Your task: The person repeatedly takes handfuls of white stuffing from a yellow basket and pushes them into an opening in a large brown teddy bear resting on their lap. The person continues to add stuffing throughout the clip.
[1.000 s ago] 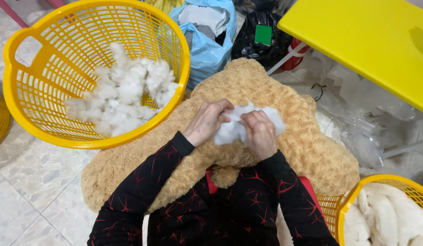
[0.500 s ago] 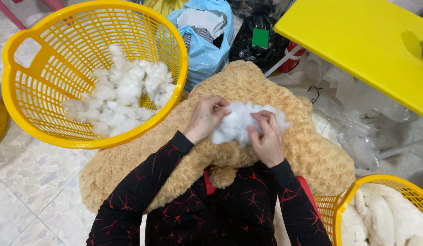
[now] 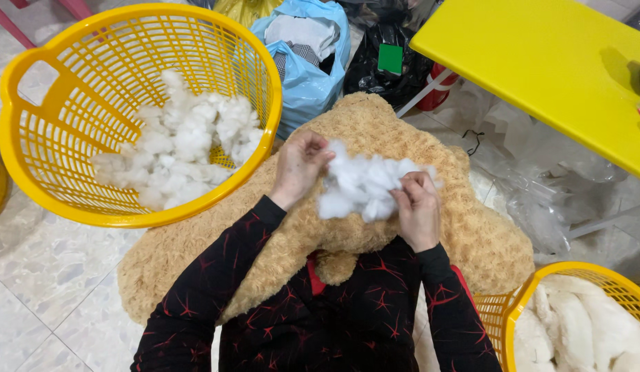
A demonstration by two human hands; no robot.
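Here, seen from the head camera, both hands work a loose clump of white fibre stuffing (image 3: 364,186) held above a large tan plush toy skin with curly pile (image 3: 375,138) that lies across the person's lap. The left hand (image 3: 300,165) is closed in a pinch on the clump's left edge; the right hand (image 3: 416,207) is closed on its right lower edge, fingers curled into the fibres. The stuffing appears very light, soft and compressible, likely to shed wisps and tear apart rather than lift as one piece; it is best taken by a full pinch deep in the mass, not by its thin edges. To the left stands a round yellow plastic lattice basket (image 3: 44,117) holding more white tufts; a second yellow basket (image 3: 533,289) sits at lower right, a yellow table top (image 3: 554,62) beyond.
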